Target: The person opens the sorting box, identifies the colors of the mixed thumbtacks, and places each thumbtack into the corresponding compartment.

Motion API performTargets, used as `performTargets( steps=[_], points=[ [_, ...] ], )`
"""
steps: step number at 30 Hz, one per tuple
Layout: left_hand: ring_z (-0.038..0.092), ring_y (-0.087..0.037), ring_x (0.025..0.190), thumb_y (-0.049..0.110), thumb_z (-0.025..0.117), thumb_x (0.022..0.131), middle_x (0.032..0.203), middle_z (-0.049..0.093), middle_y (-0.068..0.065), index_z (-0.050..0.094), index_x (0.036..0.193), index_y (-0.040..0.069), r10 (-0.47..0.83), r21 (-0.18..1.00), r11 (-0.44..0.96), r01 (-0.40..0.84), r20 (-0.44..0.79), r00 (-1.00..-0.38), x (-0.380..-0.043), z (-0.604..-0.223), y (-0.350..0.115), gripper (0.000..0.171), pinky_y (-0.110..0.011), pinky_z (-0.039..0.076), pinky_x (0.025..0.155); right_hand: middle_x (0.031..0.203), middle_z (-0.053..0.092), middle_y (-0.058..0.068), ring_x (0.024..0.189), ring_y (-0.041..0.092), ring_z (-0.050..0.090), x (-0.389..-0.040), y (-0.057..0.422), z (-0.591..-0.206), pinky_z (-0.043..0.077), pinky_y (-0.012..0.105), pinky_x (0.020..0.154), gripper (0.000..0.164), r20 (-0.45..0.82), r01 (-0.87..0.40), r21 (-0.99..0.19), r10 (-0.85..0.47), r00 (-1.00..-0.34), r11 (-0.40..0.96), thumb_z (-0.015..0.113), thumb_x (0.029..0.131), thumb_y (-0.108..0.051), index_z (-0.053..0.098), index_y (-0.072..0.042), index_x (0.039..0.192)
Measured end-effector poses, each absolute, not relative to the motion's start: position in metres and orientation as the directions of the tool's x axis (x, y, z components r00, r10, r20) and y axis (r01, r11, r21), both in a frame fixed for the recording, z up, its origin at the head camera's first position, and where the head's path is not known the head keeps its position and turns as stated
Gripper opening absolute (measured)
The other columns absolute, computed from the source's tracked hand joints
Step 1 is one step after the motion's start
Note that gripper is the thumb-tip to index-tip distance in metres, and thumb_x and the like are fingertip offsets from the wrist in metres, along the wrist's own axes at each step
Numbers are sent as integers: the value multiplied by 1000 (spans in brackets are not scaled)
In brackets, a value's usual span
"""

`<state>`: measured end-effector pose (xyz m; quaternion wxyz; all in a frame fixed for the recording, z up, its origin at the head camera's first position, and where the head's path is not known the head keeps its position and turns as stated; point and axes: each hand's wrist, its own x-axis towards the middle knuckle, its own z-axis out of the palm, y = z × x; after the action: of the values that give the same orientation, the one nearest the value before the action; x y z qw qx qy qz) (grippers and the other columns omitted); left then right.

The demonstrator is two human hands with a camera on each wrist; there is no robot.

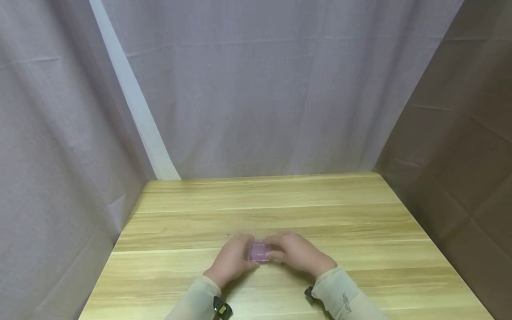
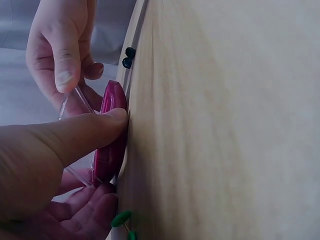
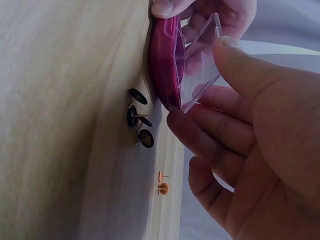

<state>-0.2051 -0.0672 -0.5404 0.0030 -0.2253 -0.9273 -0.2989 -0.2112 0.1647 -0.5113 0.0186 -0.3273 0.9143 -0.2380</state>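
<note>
A small magenta plastic box (image 1: 259, 251) with a hinged clear lid (image 3: 204, 64) is between both hands, low over the table. The lid stands partly raised at a slant from the magenta base (image 2: 111, 145). My left hand (image 1: 234, 258) grips the base, its thumb pressed on the side and its fingers beneath. On the other side my right hand (image 1: 299, 254) pinches the clear lid, with the thumb at its edge and fingertips near the base. What lies inside the box cannot be made out.
Thumbtacks lie on the wooden table (image 1: 180, 222): black tacks (image 3: 132, 116) and orange tacks (image 3: 163, 188) in the right wrist view, green tacks (image 2: 121, 219) near the left hand. Grey curtains (image 1: 260, 98) hang behind and beside the table.
</note>
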Motion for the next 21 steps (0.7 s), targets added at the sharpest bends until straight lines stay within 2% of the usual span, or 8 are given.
performTargets(
  steps=[6,13,21],
  points=[
    [56,-17,94,29,88,65,114,64,-7,60,126,7,412,571,709,414,142,-900,-205,-542,-68,71,-43,55,86,126,69,0,114,15,59,-214,166,-512,49,50,100,42,110,-564,-479,-592,-799,672,58,97,-41,63,-17,130],
    [56,-18,97,28,89,63,117,63,-9,58,129,6,405,582,706,403,134,-904,-205,-544,-67,75,-46,53,90,111,72,-12,103,6,61,-221,162,-511,54,44,94,33,109,-530,-510,-560,-821,678,47,102,-41,68,-24,120],
    [57,-20,102,27,89,62,119,63,-9,54,132,6,403,589,706,393,122,-907,-206,-544,-64,81,-48,52,95,109,74,-5,99,10,64,-229,158,-506,55,44,92,37,89,-490,-471,-513,-854,734,40,105,-40,69,-21,117]
  ],
)
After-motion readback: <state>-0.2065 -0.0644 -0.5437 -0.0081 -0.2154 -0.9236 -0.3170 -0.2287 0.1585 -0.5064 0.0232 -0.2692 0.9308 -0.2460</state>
